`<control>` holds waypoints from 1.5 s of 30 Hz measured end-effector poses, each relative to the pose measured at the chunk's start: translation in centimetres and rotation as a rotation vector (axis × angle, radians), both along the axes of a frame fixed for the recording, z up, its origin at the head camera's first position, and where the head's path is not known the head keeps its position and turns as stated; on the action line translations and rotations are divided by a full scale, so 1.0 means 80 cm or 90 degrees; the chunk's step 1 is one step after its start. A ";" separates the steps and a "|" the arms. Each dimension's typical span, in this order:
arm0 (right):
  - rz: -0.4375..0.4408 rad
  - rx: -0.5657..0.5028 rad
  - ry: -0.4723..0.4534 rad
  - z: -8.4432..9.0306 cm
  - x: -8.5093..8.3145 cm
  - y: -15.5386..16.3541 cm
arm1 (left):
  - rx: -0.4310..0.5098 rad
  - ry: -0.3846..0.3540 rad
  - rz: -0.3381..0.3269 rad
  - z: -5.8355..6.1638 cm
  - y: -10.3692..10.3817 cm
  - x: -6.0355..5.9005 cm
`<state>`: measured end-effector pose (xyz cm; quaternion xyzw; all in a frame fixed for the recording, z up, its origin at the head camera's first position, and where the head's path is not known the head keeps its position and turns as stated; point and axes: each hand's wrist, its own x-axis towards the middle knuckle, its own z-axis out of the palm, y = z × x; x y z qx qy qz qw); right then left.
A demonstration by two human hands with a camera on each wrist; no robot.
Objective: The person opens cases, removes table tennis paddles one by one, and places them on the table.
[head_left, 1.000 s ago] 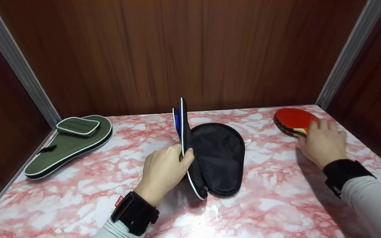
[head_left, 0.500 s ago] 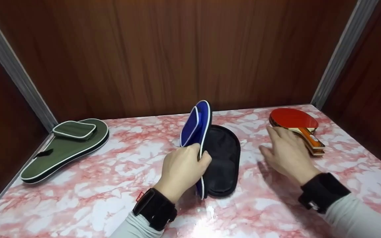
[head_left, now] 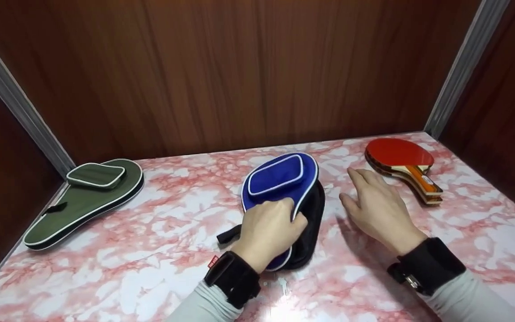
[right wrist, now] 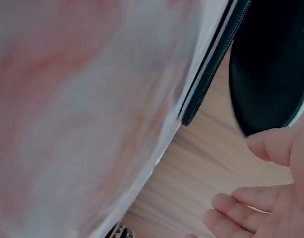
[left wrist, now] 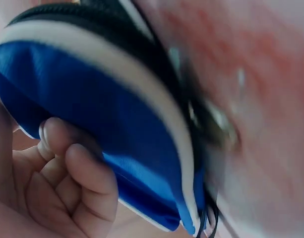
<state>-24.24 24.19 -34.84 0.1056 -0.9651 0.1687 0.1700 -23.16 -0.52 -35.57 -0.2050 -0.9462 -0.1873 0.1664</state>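
blue paddle case (head_left: 284, 191), white-piped with a raised pocket (head_left: 276, 173), at the middle of the marbled table (head_left: 168, 264), its blue half (head_left: 291, 190) tilted over the black half (head_left: 314, 219) that shows along the right edge; our left hand (head_left: 268, 226) grasps the blue half, fingers curled round its edge. our right hand (head_left: 377, 208), fingers loosely extended and holding nothing, hovers just right of the case. we further list two stacked paddles (head_left: 398, 153), the upper one red face up, at the far right, and a green case (head_left: 90, 200) with a black tab (head_left: 56, 207) at the left.
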 end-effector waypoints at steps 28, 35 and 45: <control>0.035 -0.008 0.039 -0.004 0.011 -0.012 | -0.240 0.065 -0.071 -0.017 0.009 0.055; 0.043 0.003 0.032 0.000 0.011 -0.016 | -0.266 0.040 -0.021 -0.023 0.016 0.086; 0.048 0.004 0.034 -0.008 0.014 -0.017 | -0.293 0.013 0.014 -0.025 0.017 0.083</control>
